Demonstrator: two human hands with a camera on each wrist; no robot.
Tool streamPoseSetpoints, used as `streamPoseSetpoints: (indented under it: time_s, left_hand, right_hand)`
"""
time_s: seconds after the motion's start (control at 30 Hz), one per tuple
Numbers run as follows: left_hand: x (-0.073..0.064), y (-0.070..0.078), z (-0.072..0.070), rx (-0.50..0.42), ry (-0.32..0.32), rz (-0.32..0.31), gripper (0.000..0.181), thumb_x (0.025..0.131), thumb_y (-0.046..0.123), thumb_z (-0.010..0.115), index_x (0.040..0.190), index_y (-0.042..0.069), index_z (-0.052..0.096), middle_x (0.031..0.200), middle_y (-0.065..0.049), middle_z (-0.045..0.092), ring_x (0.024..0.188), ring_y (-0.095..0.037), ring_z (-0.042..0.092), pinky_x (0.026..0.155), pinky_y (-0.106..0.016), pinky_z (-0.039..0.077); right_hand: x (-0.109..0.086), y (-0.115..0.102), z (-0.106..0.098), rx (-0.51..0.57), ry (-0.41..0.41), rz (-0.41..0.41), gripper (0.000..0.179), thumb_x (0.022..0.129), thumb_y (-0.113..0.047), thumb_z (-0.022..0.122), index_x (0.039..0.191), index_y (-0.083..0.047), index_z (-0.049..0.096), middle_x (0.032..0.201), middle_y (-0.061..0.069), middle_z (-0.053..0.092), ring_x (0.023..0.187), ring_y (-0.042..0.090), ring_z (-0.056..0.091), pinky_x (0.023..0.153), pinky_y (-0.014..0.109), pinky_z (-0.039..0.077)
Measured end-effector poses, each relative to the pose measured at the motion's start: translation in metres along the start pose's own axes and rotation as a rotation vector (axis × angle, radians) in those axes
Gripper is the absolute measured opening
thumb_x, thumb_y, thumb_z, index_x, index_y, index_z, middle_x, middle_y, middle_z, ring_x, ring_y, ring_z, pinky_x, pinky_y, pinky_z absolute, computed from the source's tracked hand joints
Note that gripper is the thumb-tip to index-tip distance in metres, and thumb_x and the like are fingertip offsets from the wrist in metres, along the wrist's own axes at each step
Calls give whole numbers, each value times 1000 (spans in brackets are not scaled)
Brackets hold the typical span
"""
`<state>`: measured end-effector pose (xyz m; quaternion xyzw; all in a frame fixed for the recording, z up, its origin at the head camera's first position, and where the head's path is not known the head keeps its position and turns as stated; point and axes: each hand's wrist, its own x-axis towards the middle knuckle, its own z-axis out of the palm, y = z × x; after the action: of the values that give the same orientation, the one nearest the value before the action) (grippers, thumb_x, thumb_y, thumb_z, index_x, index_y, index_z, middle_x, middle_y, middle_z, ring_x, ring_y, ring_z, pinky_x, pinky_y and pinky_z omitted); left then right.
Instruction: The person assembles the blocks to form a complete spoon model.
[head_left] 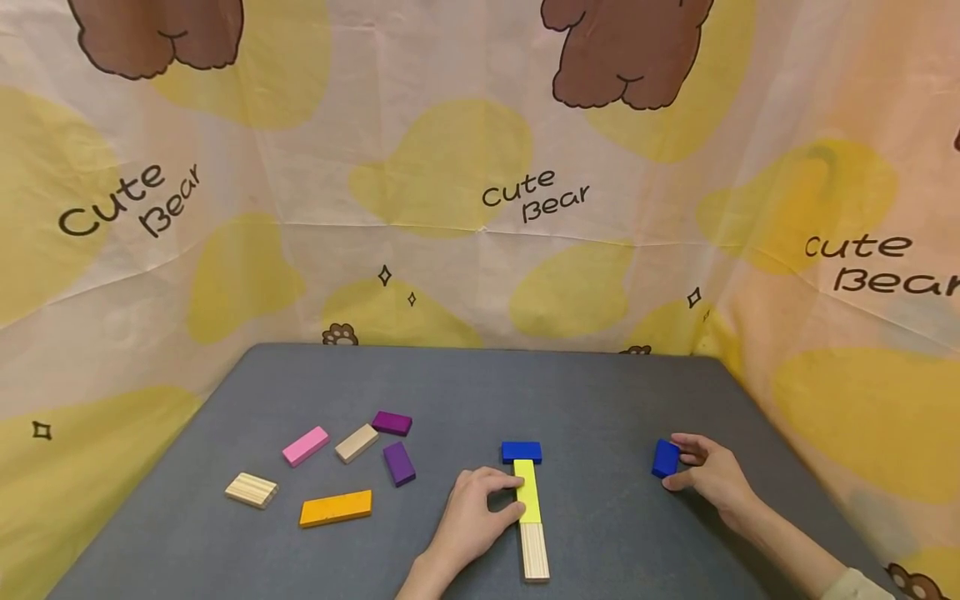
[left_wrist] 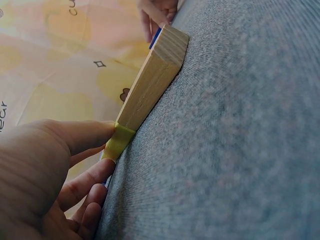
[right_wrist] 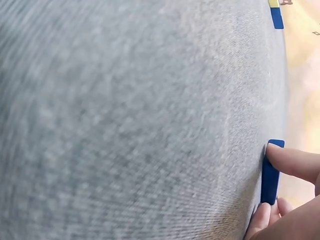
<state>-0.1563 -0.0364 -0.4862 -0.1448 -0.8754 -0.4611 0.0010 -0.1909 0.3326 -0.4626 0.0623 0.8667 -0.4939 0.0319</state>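
My left hand (head_left: 472, 512) touches the left edge of a yellow block (head_left: 528, 493) with thumb and forefinger tips set apart. Behind that block a blue block (head_left: 522, 452) lies crosswise, and a striped wooden block (head_left: 534, 552) continues the line toward me; together they form a T. In the left wrist view the wooden block (left_wrist: 152, 82) is close to the camera. Off to the right, my right hand (head_left: 712, 477) pinches another blue block (head_left: 665, 458) at the table surface. The right wrist view shows thumb and fingers at opposite ends of this blue block (right_wrist: 270, 175).
Left of the T lie loose blocks: pink (head_left: 306, 446), plain wooden (head_left: 357, 443), magenta (head_left: 392, 423), purple (head_left: 399, 464), orange (head_left: 336, 508) and striped wooden (head_left: 252, 490). A patterned cloth (head_left: 450, 292) hangs behind the grey table (head_left: 600, 400) and at both sides.
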Motion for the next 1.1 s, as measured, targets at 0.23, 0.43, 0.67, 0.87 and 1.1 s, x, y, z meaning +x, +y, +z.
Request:
streamPoseSetpoints:
  time_s: [0.23, 0.43, 0.67, 0.87, 1.1]
  left_hand:
    - [-2, 3, -1, -7, 5, 13, 26, 84, 25, 79, 110, 20, 77, 106, 7, 63, 97, -20, 47, 84, -46, 40]
    - [-1, 2, -1, -6, 0, -8, 27, 84, 25, 78, 111, 21, 76, 106, 8, 63, 97, -18, 47, 84, -45, 40]
    - [0, 0, 0, -8, -5, 4, 27, 84, 25, 78, 111, 20, 76, 105, 8, 63, 96, -19, 47, 83, -46, 40]
    - [0, -2, 1, -11, -2, 7, 27, 84, 26, 78, 111, 20, 76, 106, 9, 62, 98, -19, 47, 85, -46, 40]
    - [1, -2, 1, 2, 0, 6, 27, 84, 26, 78, 111, 21, 76, 106, 9, 63, 97, -18, 47, 84, -45, 40]
  right_hand:
    - [-3, -6, 4, 19, 5, -2, 86, 67, -1, 87, 140, 8, 43, 136, 27, 49, 121, 39, 48, 89, 36, 47]
    - [-9, -11, 14, 48, 3, -4, 85, 65, 2, 87, 138, 9, 46, 134, 27, 51, 118, 37, 49, 82, 26, 49]
    - [-23, -23, 34, 82, -33, 31, 82, 63, 5, 87, 136, 6, 50, 134, 23, 54, 117, 35, 51, 89, 42, 48]
    - [-42, -38, 55, 124, -73, 40, 79, 60, 8, 86, 132, 3, 54, 129, 17, 58, 111, 31, 54, 86, 42, 50]
    - [-63, -54, 75, 167, -147, 38, 79, 58, 9, 86, 130, 1, 56, 126, 12, 59, 105, 28, 54, 79, 39, 52]
